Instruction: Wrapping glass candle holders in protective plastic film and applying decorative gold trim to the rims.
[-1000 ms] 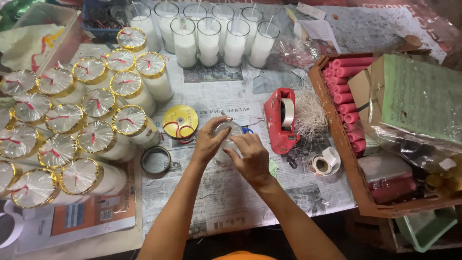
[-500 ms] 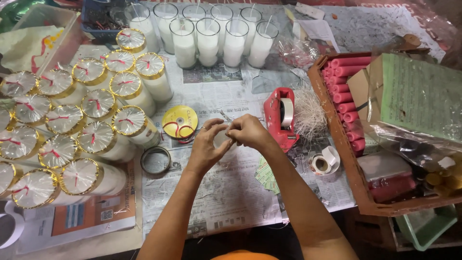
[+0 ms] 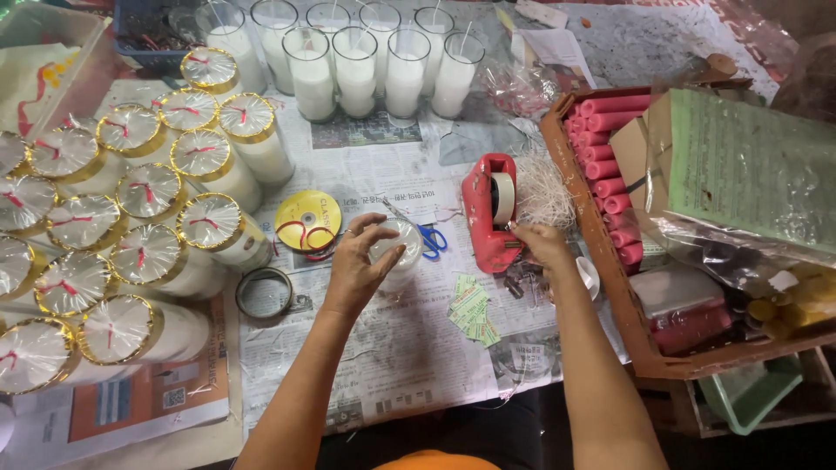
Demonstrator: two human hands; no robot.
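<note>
My left hand [image 3: 359,265] grips a glass candle jar [image 3: 397,251] filled with white wax and covered in clear film, standing on the newspaper [image 3: 383,348]. My right hand [image 3: 538,243] rests at the front end of a red tape dispenser [image 3: 488,213], fingers pinched at the tape there. Blue-handled scissors [image 3: 431,240] lie between jar and dispenser. A yellow ribbon spool [image 3: 307,220] with red ribbon lies left of the jar.
Many wrapped candle jars with gold rims [image 3: 139,218] crowd the left. Unwrapped white candle jars [image 3: 366,65] line the back. A wooden tray [image 3: 610,287] at right holds pink rolls [image 3: 601,148] and green paper packs. Small green labels [image 3: 472,309] and a tape ring [image 3: 264,292] lie nearby.
My right hand left the jar and moved right to the red tape dispenser. My left hand stayed on the jar.
</note>
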